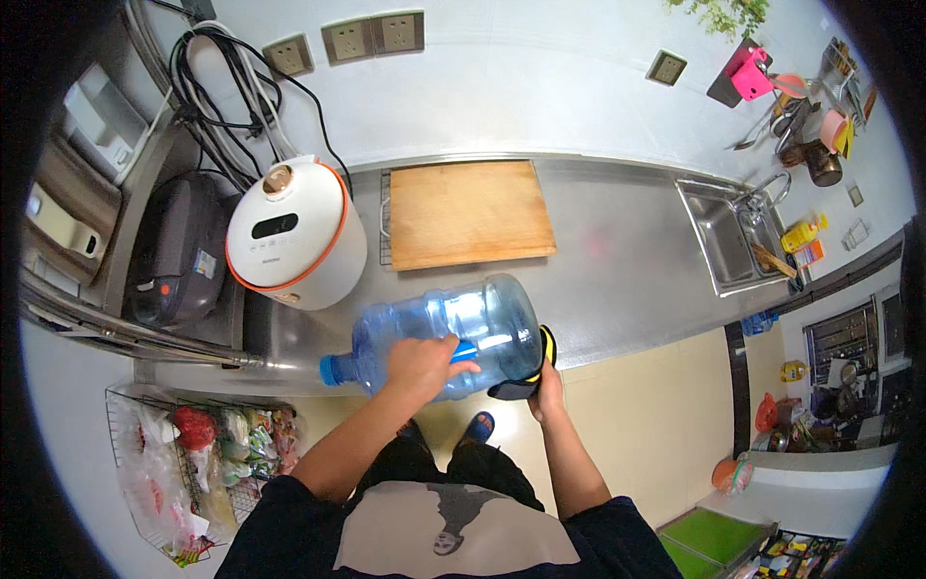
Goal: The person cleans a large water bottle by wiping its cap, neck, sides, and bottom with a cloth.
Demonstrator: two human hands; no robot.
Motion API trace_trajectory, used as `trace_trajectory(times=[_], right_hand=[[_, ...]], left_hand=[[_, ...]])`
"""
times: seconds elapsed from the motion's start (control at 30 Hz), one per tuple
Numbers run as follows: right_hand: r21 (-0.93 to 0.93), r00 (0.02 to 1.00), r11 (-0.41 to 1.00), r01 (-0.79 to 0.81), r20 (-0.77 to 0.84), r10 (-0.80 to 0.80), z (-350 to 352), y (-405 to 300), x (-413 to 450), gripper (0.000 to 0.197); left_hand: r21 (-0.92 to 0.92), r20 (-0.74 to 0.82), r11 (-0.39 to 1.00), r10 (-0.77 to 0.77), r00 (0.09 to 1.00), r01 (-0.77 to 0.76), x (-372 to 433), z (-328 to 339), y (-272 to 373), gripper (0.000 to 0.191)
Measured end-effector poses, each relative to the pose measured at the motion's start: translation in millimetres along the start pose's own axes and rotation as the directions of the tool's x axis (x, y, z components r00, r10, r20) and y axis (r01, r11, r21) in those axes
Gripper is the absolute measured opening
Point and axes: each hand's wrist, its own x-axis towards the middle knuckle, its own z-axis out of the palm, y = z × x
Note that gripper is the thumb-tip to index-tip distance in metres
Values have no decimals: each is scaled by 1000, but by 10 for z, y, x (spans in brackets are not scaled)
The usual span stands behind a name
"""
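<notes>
A large clear-blue plastic water jug (492, 311) is held on its side at the counter's front edge, its blue cap (330, 370) pointing left. My left hand (419, 368) grips the jug's blue handle (464, 352) from above. At the jug's base, my right hand (548, 394) holds a black item with yellow edging (515, 389) against the plastic. What that item is cannot be made out, as the hand and jug partly cover it. Whether the jug rests on the steel counter (608, 289) is unclear.
A white rice cooker (311, 250) with an orange rim stands left of a wooden cutting board (466, 213), which lies on a wire rack. A steel sink (723, 231) is set in at the right. Wire baskets (181, 470) of bagged goods stand at lower left.
</notes>
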Motion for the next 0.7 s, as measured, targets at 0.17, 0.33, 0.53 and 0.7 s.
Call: trace_trajectory(times=[0.17,0.33,0.53,0.7], right_hand=[[124,998,990,-61,-2,62,68,-102,-108,41],[74,996,994,-81,32,79,54,-68,-76,43],[413,798,892,-181,592,-113,-291,-107,-26,47],[29,959,989,146,243,-149,-306,-470,11,41]], left_hand=[[-41,45,998,-37,998,39,-57,-87,53,57],[-10,84,997,71,994,-70,-66,-261,54,58],[-31,22,979,200,980,-199,-32,-261,138,57],[-114,-202,953,253,946,-280,5,-234,128,58]])
